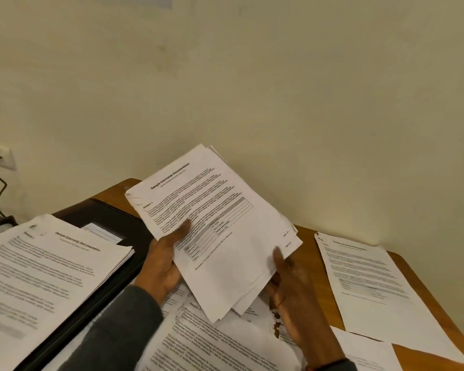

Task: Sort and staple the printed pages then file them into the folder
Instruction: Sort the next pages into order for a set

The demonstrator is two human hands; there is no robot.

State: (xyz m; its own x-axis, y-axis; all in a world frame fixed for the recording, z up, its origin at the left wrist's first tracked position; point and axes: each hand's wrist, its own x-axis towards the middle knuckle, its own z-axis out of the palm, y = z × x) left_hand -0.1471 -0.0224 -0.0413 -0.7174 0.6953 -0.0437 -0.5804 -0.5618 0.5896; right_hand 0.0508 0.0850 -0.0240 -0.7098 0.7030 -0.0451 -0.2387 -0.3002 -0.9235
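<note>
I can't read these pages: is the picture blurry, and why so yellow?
Head view: on the held stack the title is legible, the small print soft; the pile at left on the folder smears toward the frame edge; dim warm light tints the wall and paper yellowish.

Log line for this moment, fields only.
phase: sorting | left hand: grips held stack | right hand: grips held stack | folder: under left pile

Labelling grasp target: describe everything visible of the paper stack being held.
The stack is several white printed sheets, loosely fanned, top-left corner creased. Top page: heading "Sample Internship Documentation", text, a table. Held tilted above loose pages; left hand grips its left edge, thumb on top, right hand its lower right corner.
</note>
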